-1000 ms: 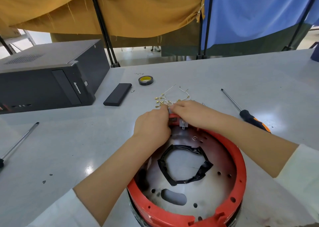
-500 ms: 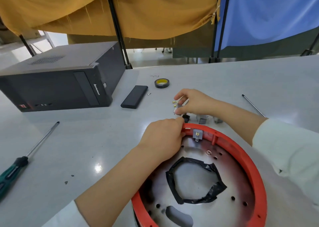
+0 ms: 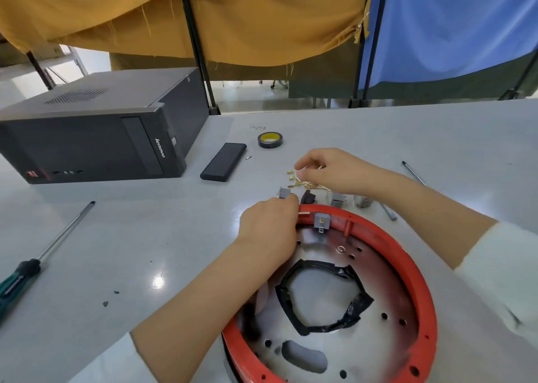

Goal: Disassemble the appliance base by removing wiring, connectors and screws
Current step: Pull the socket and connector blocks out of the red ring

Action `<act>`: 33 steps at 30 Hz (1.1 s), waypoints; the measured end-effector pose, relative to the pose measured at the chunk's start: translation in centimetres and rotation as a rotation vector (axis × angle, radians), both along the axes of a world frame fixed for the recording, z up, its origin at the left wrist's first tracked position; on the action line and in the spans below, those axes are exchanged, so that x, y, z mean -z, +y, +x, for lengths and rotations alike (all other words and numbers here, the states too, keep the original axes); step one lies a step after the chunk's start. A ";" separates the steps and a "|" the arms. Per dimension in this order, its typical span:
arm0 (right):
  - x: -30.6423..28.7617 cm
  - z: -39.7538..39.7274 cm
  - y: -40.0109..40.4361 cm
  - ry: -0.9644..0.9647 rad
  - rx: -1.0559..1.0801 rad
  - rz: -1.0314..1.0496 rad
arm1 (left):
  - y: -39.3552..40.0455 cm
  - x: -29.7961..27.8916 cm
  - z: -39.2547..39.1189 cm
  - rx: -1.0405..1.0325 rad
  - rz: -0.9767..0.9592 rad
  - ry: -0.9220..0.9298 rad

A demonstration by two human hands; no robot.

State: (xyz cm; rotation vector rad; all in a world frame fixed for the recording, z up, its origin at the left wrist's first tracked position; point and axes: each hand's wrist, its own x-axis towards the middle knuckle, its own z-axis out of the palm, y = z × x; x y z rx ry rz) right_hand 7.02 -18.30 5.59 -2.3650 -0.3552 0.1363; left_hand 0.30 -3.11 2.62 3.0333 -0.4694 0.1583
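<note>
The round appliance base (image 3: 413,269), red-rimmed with a metal plate and a ring of black tape (image 3: 320,298) around its centre hole, lies near me on the table. A grey connector (image 3: 321,222) still sits on its far rim. My left hand (image 3: 267,228) rests at that rim, its fingers pinching a small grey connector (image 3: 284,192) just outside it. My right hand (image 3: 334,170) is beyond the base, fingers closed on a bundle of thin wires with brass terminals (image 3: 300,183). Loose removed parts, one black (image 3: 308,197) and two grey (image 3: 337,200), lie beside the rim.
A black computer case (image 3: 96,138) stands at the left, with a flat black box (image 3: 223,161) and a roll of tape (image 3: 270,140) beside it. A green-handled screwdriver (image 3: 35,261) lies at the left. Another screwdriver shaft (image 3: 413,171) shows behind my right arm.
My right hand has moved away from the rim to the wire bundle on the table. My left hand has lifted a grey connector off the rim. The view shifted left.
</note>
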 end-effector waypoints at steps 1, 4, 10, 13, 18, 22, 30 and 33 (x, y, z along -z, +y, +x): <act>-0.5 -1.1 -0.8 0.015 -0.021 -0.030 | -0.1 -0.1 0.1 -0.021 0.009 0.029; -0.9 -4.9 -2.5 0.073 -0.090 -0.141 | -0.5 -0.6 0.4 0.008 -0.072 0.164; 1.9 -8.2 -1.8 -0.086 -0.086 -0.400 | -0.7 -1.2 0.5 0.173 -0.271 0.213; 2.1 -8.3 -1.8 -0.108 -0.074 -0.444 | -0.3 -0.7 0.5 0.208 -0.228 0.176; 2.4 -8.0 -1.8 -0.174 -0.073 -0.533 | -0.6 0.1 0.6 0.161 -0.173 0.039; 2.7 -7.8 -1.7 -0.242 -0.063 -0.602 | -1.0 0.4 0.9 0.125 -0.179 -0.054; 2.9 -7.5 -1.7 -0.277 -0.052 -0.581 | -0.8 0.6 1.2 0.123 -0.223 -0.033; 2.9 -7.5 -1.9 -0.272 -0.081 -0.581 | -0.5 0.7 1.1 0.167 -0.255 0.007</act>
